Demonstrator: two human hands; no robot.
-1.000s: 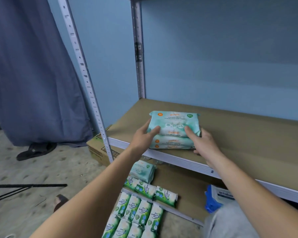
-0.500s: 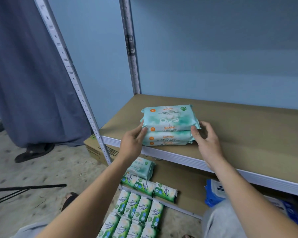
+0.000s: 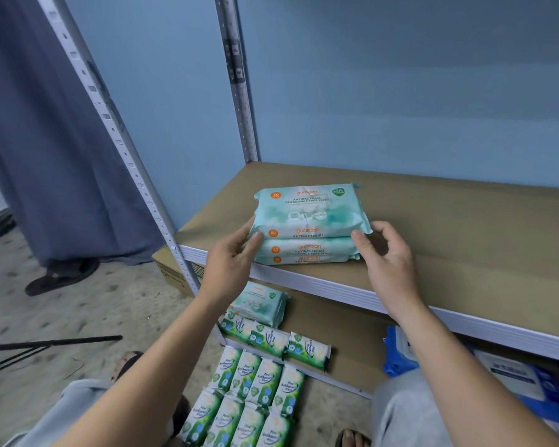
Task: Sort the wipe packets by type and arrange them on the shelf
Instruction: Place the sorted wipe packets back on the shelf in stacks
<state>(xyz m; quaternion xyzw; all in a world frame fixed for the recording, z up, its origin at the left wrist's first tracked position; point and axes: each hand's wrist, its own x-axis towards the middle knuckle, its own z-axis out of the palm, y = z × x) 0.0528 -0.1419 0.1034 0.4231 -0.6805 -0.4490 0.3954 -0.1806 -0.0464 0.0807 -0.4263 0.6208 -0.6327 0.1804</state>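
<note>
L hand (image 3: 236,256) cups the left end of the stack of pale-teal soft plastic wipe packs (image 3: 307,217), thumb & fingers curled vs its edge. R hand (image 3: 389,256) pinches the top pack's right seam, thumb + forefinger nearly closed. Stack lies flat at frame centre on the brown board shelf (image 3: 449,237), nr its front-left corner. Small green-white wipe packs (image 3: 255,391) sit in rows, lower centre.

Centre frame, the teal packet stack (image 3: 307,221) sits on the shelf (image 3: 465,240), left hand (image 3: 233,256) and right hand (image 3: 388,256) gripping either end (green packets (image 3: 255,391) lie in rows, bottom centre).
</note>
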